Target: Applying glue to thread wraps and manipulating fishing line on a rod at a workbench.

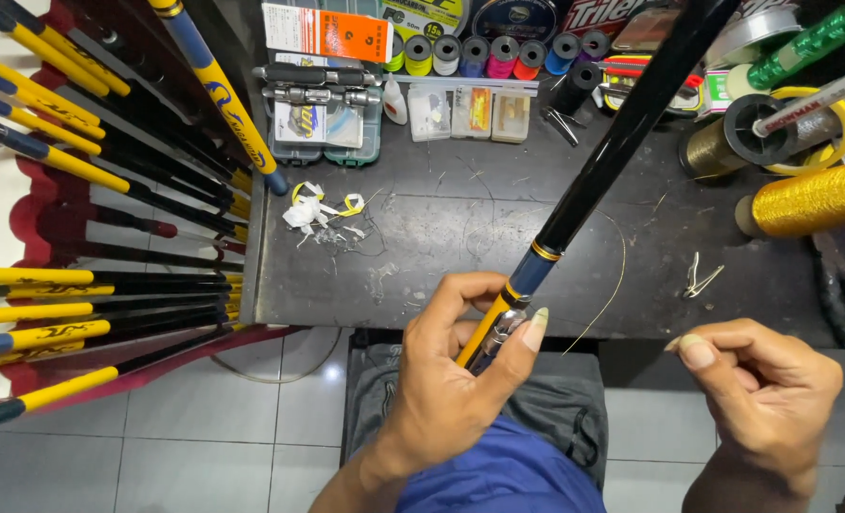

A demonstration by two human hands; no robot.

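My left hand grips a fishing rod near its yellow and blue section, thumb pressed against a small metal guide foot on the blank. The rod's black shaft runs up and to the right over the dark workbench. A thin golden thread curves from the rod toward my right hand, which pinches its end between thumb and fingers, off the bench's front edge. A large spool of golden thread lies at the right.
Many yellow, blue and black rods lie racked at the left. Tackle boxes, coloured thread spools, line reels and paper scraps sit on the bench. Grey floor tiles lie below.
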